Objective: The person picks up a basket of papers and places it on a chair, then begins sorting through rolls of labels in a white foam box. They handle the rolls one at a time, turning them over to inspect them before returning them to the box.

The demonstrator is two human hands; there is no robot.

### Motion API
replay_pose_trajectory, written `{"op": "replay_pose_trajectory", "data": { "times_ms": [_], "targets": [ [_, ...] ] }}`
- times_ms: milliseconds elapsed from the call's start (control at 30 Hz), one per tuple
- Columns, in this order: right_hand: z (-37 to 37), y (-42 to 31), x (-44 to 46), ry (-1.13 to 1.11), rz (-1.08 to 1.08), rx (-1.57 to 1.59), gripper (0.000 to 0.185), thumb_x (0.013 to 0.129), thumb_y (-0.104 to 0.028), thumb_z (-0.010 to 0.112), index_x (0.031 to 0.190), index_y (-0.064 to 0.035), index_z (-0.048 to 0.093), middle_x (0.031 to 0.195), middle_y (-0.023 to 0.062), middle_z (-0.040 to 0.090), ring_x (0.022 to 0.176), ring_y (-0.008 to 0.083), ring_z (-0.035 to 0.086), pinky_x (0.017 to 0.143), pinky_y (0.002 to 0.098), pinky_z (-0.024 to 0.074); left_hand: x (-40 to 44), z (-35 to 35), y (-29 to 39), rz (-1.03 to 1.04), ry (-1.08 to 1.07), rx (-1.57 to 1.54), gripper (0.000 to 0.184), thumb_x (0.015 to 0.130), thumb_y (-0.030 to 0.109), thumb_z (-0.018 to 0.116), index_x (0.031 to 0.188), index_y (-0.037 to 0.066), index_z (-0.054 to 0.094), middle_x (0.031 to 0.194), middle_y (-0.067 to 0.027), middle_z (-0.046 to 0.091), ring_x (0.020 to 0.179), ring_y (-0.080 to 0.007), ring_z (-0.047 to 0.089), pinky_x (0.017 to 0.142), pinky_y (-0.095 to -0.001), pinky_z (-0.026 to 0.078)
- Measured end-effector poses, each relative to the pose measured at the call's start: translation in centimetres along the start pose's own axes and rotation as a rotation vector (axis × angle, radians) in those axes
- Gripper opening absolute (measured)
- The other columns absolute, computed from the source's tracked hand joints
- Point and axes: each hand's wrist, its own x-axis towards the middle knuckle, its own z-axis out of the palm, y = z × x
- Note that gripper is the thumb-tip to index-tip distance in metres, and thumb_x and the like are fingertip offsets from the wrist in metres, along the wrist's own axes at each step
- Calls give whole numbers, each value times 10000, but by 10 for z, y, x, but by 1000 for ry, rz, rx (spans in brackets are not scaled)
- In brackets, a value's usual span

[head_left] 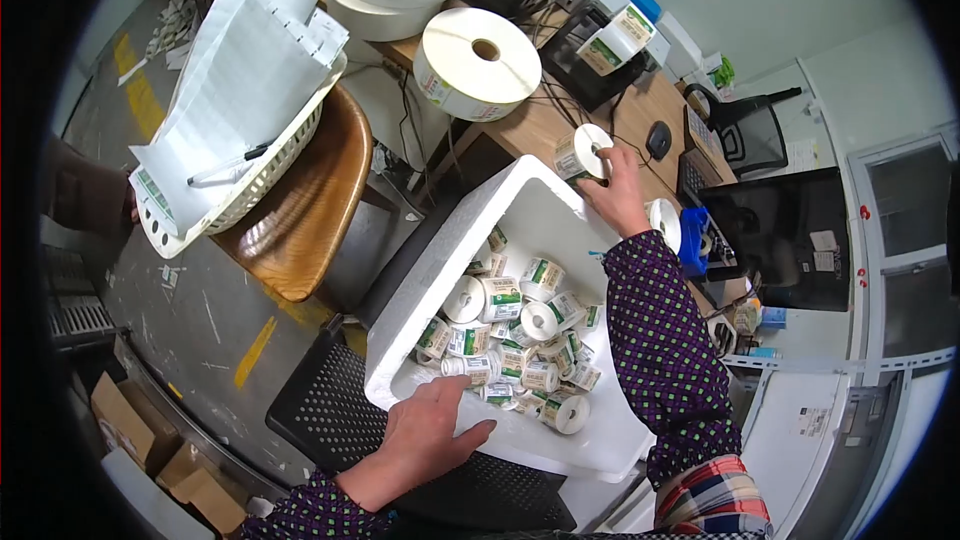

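Observation:
A white foam box [555, 210] holds several small label rolls [502, 298] in a loose pile. Over its near left edge hovers my left hand [425, 435], fingers apart, nothing in it, close to the nearest rolls. On the wooden desk beyond the box, my right hand [622, 195] has its thumb and fingers around the near side of a label roll [578, 153]. That roll stands upright with its white end and core showing. Another white roll [663, 224] lies just right of my right wrist, partly hidden by it.
Large label rolls [480, 65], printers [600, 50], cables and a mouse [658, 140] are on the desk. A basket of paper sheets [290, 160] rests on a wooden chair [325, 200] at left. A monitor [780, 235] is at right, cardboard boxes [125, 420] at lower left.

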Motion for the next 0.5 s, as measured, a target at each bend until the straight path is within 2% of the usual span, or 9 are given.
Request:
{"op": "replay_pose_trajectory", "data": {
  "times_ms": [67, 100, 133, 233, 500],
  "targets": [
    [-3, 5, 1, -24, 62, 153, 467, 673, -148, 760, 1089, -39, 578, 1203, 210, 478, 1120, 376, 492, 953, 406, 433, -1, -3, 1, 7, -11, -31, 583, 788, 373, 712, 1204, 15, 515, 1102, -201, 603, 992, -355, 608, 820, -428, 501],
    [-5, 7, 4, -45, 31, 129, 407, 712, -157, 763, 1066, -44, 595, 1216, 190, 457, 1115, 336, 497, 912, 385, 457, -1, -4, 2, 12, -16, -36, 578, 790, 371, 710, 1202, 14, 517, 1113, -199, 599, 995, -352, 607, 822, -430, 500],
    [-7, 9, 6, -45, 23, 120, 407, 712, -157, 763, 1066, -44, 595, 1216, 190, 457, 1115, 336, 497, 912, 385, 457, -1, -5, 3, 17, -20, -38, 573, 792, 368, 709, 1199, 13, 519, 1124, -198, 595, 999, -349, 606, 825, -433, 499],
    [-17, 6, 8, -145, 104, 171, 378, 748, -172, 757, 1067, -54, 593, 1242, 146, 418, 1104, 264, 498, 854, 346, 481, -1, -4, 0, 47, 5, -53, 578, 792, 370, 707, 1196, 2, 518, 1107, -202, 601, 995, -348, 607, 822, -435, 500],
    [-22, 22, 2, -166, 25, 304, 370, 767, -136, 733, 1084, -49, 562, 1253, 129, 423, 1155, 262, 490, 927, 366, 467, -3, -4, 0, 114, 61, -94, 566, 792, 362, 707, 1170, -21, 530, 1072, -210, 613, 983, -350, 610, 810, -432, 506]
  ]
}}
